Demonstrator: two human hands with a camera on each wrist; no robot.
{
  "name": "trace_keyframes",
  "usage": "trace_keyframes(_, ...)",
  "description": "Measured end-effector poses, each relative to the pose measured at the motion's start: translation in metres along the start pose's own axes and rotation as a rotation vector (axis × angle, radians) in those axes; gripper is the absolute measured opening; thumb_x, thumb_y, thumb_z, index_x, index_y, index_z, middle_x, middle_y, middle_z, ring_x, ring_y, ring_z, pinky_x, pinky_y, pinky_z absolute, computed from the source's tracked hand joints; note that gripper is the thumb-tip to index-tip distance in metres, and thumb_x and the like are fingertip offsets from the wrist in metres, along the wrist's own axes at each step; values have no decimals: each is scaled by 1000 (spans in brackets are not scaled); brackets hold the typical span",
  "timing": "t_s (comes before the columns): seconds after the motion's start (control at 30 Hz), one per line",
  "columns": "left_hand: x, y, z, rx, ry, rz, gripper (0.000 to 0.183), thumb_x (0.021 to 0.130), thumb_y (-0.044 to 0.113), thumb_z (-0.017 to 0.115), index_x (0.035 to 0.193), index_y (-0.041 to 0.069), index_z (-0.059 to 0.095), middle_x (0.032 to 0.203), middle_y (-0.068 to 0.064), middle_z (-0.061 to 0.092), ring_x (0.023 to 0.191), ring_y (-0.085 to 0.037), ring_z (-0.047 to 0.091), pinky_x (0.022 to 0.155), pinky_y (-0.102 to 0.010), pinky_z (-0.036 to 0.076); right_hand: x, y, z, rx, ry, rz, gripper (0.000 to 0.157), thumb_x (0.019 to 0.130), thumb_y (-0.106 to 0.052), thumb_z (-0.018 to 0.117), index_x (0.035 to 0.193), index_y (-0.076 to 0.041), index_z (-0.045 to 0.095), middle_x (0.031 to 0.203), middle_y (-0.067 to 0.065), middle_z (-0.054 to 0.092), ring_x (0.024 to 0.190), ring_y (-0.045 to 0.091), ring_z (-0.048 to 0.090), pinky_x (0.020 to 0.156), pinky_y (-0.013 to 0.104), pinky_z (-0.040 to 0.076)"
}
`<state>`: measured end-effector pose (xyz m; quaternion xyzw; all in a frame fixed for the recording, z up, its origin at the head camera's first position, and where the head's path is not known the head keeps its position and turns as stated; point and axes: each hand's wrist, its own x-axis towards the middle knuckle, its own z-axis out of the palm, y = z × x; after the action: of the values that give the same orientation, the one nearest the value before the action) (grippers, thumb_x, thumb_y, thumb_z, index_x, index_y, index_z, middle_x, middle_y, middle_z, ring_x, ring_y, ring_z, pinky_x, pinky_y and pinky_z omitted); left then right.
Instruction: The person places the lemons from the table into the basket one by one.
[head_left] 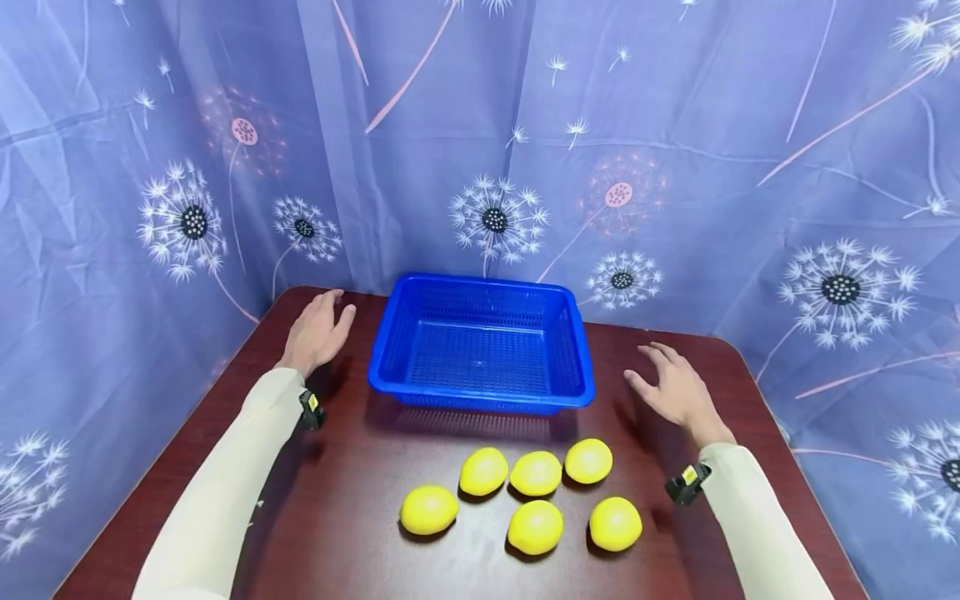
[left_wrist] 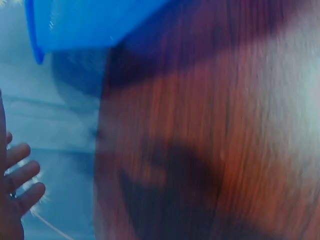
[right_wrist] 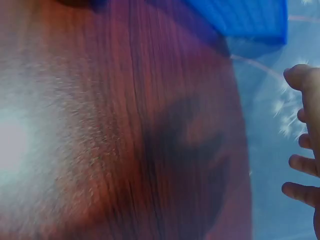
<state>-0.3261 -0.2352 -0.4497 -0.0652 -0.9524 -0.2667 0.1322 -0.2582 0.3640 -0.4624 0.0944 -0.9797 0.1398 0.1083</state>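
Note:
A blue plastic basket (head_left: 480,392) with perforated walls stands at the back middle of the table, nothing inside it. Left of it hovers my left hand (head_left: 317,335), fingers extended and thumb apart, holding nothing. On the basket's other side my right hand (head_left: 675,390) is spread over the table, also holding nothing. Several yellow lemons lie loose in front of the basket, among them a leftmost lemon (head_left: 429,510) and a lemon (head_left: 588,461) nearest my right hand. Both wrist views show the basket's blue side (left_wrist: 95,25) apart from the fingers.
The dark red-brown wooden table (head_left: 337,525) bears all of this. A blue curtain (head_left: 420,167) with dandelion prints hangs right behind the table's back edge and along both sides. Small black wrist cameras sit on both light sleeves.

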Motion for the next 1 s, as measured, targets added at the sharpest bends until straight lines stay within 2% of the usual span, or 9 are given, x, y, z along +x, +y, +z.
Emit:
trace_keyframes(0.13,-6,5,1,-64,41,-55,59,99,51,32,139,8,41,130,-14,53,114,-33,53,94,-54,40,-16,-8,-8,22,76,-61,60,91,-49,57,133,-6,51,140,21,44,125,43,41,95,65,35)
trace_keyframes(0.27,-10,11,2,-124,50,-110,62,98,57,31,139,12,42,125,-11,58,109,-31,58,90,-54,42,-35,-19,-16,40,130,-116,55,89,-45,63,129,-8,55,136,17,48,122,40,46,91,63,40)
trace_keyframes(0.4,-15,20,4,-198,14,-144,68,96,64,28,135,12,46,121,-14,61,109,-34,57,93,-53,40,-55,-30,-19,60,170,-141,51,87,-42,67,126,-11,58,133,12,52,122,35,48,92,59,41)
trace_keyframes(0.5,-21,27,8,-285,-42,-175,69,94,67,30,130,12,50,115,-16,63,102,-34,60,88,-49,43,-70,-40,-18,72,186,-161,48,86,-39,69,124,-12,60,130,10,55,121,31,50,93,56,41)
trace_keyframes(0.63,-29,30,16,-372,-121,-208,71,91,69,37,129,10,51,112,-15,64,90,-30,64,79,-41,48,-93,-54,-17,84,176,-178,46,84,-38,72,124,-17,61,128,5,57,118,27,52,91,53,44)
trace_keyframes(0.83,-34,25,25,-380,-175,-192,76,86,68,50,132,8,51,116,-13,63,95,-26,64,87,-43,49,-129,-69,-19,78,109,-168,47,82,-38,74,125,-26,59,126,-5,58,116,16,54,87,46,46)
trace_keyframes(1.0,-33,21,31,-531,-199,-211,67,86,60,59,128,8,55,111,-15,61,92,-26,63,81,-42,54,-152,-76,-15,54,45,-188,49,81,-39,75,126,-32,57,127,-9,56,116,13,53,85,48,49)
